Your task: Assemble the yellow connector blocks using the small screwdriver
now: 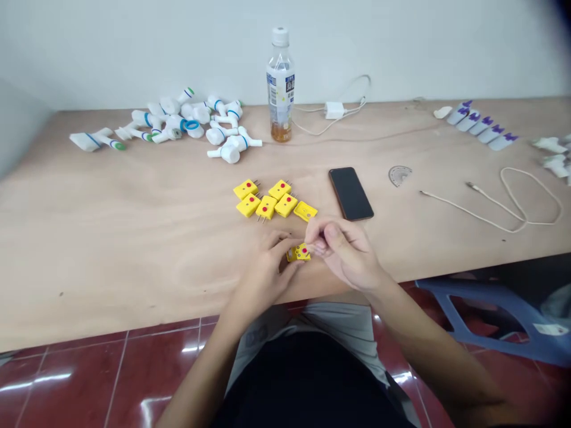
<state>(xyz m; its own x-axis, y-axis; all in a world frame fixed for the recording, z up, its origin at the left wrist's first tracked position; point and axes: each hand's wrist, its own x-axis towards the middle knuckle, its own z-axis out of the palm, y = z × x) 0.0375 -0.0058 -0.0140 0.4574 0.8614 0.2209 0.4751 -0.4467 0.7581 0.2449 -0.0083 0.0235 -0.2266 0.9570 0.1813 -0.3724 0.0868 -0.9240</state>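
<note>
My left hand (272,264) grips a small yellow plug-like block (298,252) by its ends, close to the table's front edge. A red dot and small grey spots show on the block's face. My right hand (345,249) is curled in a pinch at the block's right end; whatever its fingertips hold is too small to make out. Just beyond the hands lie several yellow blocks with red dots and metal prongs (266,207). An open yellow shell half (306,211) rests beside them, its hollow side up.
Behind stand a tea bottle (281,89) and a white charger (334,110). White pipe-like parts (178,119) are heaped at back left. A phone (351,193), a protractor (399,175), a white cable (513,202) and purple-topped pieces (482,126) lie rightward. A blue stool (491,321) stands below.
</note>
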